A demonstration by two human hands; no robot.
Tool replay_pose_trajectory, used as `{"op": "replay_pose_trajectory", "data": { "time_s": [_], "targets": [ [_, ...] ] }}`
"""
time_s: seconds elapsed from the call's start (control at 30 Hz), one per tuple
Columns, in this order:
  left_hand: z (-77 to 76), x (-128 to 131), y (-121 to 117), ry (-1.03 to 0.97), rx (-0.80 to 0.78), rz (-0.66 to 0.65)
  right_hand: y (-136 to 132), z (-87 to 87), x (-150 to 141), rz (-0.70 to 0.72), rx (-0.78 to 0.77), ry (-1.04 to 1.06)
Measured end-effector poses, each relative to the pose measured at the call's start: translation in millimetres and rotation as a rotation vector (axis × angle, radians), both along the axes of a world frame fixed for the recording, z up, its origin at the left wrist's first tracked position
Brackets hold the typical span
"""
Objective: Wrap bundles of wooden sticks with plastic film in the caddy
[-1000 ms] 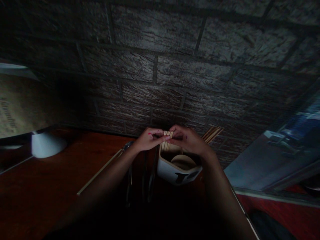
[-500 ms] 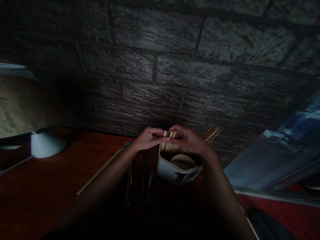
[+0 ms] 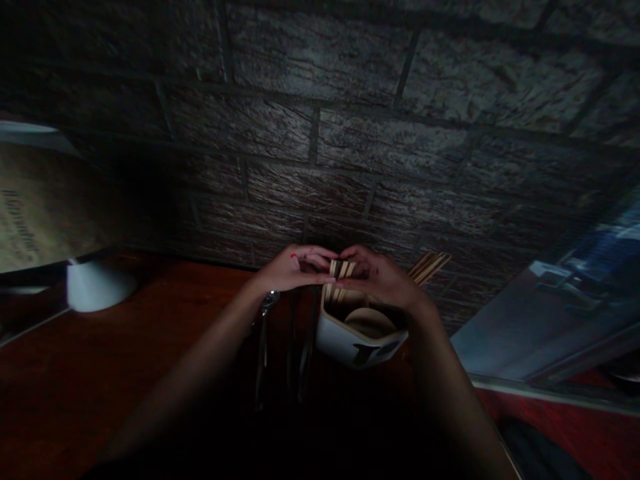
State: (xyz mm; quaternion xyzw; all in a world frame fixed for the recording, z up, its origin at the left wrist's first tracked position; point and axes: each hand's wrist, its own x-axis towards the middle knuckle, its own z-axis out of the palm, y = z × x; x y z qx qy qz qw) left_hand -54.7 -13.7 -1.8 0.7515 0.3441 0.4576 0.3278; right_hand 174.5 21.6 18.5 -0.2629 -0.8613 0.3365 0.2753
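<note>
My left hand (image 3: 297,268) and my right hand (image 3: 380,275) meet above a white holder (image 3: 340,340) with a tan rim. Both hands are closed, fingertips and thumbs around the tops of several light wooden chopsticks (image 3: 343,270). These stand upright in the holder's left part, split into two groups with a narrow gap between. A round tan piece (image 3: 370,322) sits inside the holder, towards its front. More chopsticks (image 3: 430,265) stick out slantwise behind my right hand; their lower ends are hidden.
A metal spoon (image 3: 270,301) and other dark, long utensils (image 3: 305,353) lie left of the holder on the brown wooden table (image 3: 165,313). A white cone-shaped base (image 3: 97,287) stands further left under a tan lettered shade (image 3: 40,207). A brick wall (image 3: 300,133) rises behind.
The chopsticks between my fingers have parted from one tight row into two groups. My left hand and forearm have shifted left, and the loose stick on the table is no longer visible.
</note>
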Motion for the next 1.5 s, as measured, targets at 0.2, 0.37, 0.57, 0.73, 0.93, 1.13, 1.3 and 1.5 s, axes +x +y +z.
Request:
{"op": "replay_pose_trajectory", "data": {
  "time_s": [0.2,0.37,0.57,0.73,0.93,1.13,1.3,1.5],
  "targets": [
    [4.4,-2,-2,-0.036,0.005,-0.028,-1,2.8,5,-0.025,-0.007,0.010],
    [10.3,0,-6,-0.063,0.074,0.026,-4,8.5,9,-0.067,0.039,0.088],
    [15.8,6,-11,0.008,0.164,0.113,-10,17.7,9,-0.145,0.116,0.092],
    [14.5,10,-11,0.017,0.170,0.137,-11,21.1,7,-0.120,0.220,0.085],
    [8.6,10,-4,0.003,0.185,0.138,-11,18.8,3,-0.104,0.190,0.066],
    [6.8,11,-2,-0.014,0.200,0.143,-13,17.5,1,-0.057,0.184,0.050],
    [6.8,13,-2,-0.087,0.143,0.133,-11,15.5,0,-0.050,0.165,0.040],
    [7.5,15,-2,-0.181,-0.021,0.117,-15,19.3,2,-0.016,0.133,0.045]
  ]
}}
